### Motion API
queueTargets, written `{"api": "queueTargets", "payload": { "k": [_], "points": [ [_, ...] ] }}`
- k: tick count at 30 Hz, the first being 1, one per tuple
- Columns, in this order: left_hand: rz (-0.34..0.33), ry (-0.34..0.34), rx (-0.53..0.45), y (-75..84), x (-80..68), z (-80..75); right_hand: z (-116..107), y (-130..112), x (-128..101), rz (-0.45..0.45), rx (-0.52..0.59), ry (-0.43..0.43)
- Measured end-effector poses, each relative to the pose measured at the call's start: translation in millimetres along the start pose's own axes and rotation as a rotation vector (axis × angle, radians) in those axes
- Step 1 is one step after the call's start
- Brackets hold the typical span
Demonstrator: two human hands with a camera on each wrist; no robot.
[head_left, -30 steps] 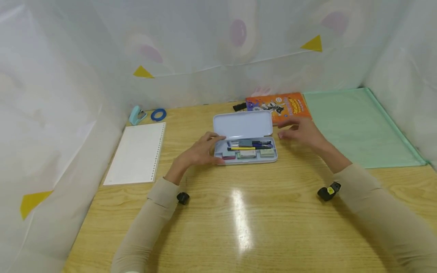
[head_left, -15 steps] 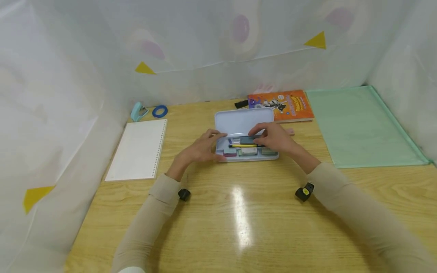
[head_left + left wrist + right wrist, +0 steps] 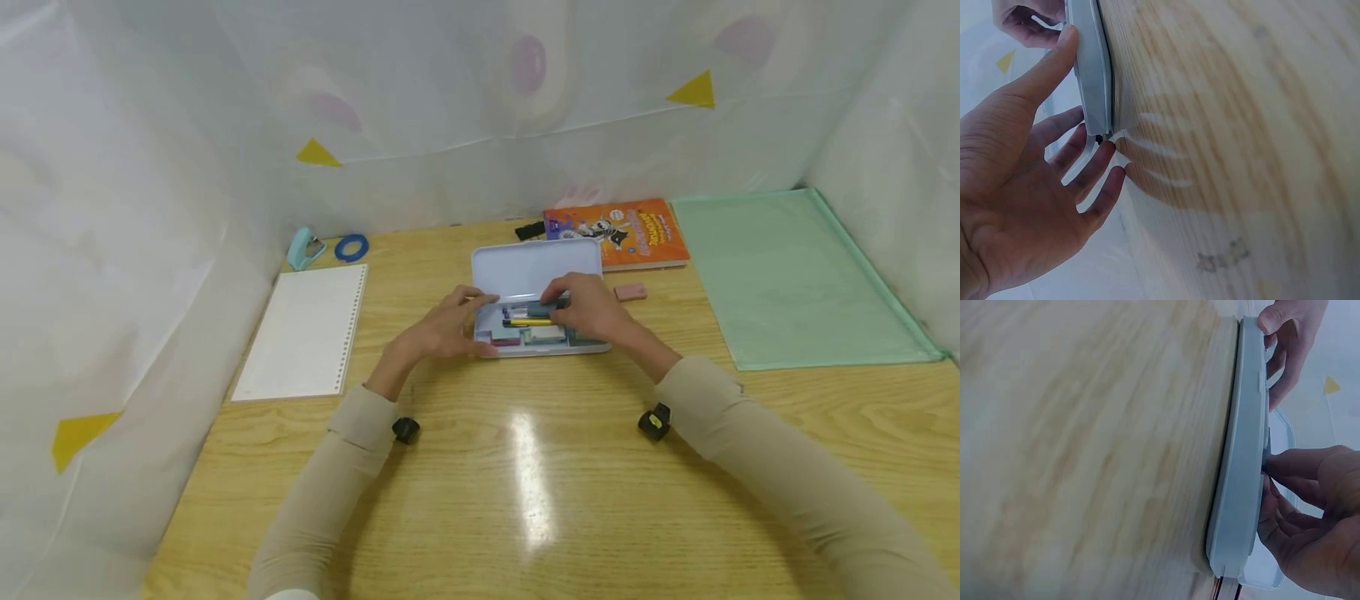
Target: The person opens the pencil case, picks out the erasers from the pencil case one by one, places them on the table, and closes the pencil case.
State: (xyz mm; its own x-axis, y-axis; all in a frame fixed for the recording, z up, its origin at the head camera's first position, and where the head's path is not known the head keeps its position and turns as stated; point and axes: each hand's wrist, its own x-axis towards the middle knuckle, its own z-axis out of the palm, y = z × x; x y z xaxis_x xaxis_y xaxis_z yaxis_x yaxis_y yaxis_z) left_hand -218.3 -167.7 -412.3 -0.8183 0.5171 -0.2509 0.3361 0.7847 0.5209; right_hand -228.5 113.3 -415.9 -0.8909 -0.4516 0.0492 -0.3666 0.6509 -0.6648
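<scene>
Pencil case [image 3: 536, 275] steadied by relaxed left hand [image 3: 442, 329]; right hand [image 3: 588, 310] fingers pinch a pen inside

Both arms wear long beige sleeves, the left sleeve [image 3: 330, 475] and the right sleeve [image 3: 787, 467], ending at the wrists. A small black camera unit [image 3: 405, 430] sits under the left wrist; another, black with a yellow spot [image 3: 654, 422], under the right. Both hands are bare.

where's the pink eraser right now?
Head view: the pink eraser lies on the table, just right of the open pencil case and in front of the orange book.
</scene>
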Motion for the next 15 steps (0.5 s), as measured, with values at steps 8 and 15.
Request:
{"api": "queueTargets", "payload": {
  "k": [8,15],
  "points": [
    [-0.006,0.000,0.006,1.8,-0.4,1.0,-7,12,-8,-0.017,0.036,0.065],
    [-0.012,-0.004,0.006,5.0,-1.4,-0.8,-29,24,-21,0.024,0.099,0.070]
  ]
}}
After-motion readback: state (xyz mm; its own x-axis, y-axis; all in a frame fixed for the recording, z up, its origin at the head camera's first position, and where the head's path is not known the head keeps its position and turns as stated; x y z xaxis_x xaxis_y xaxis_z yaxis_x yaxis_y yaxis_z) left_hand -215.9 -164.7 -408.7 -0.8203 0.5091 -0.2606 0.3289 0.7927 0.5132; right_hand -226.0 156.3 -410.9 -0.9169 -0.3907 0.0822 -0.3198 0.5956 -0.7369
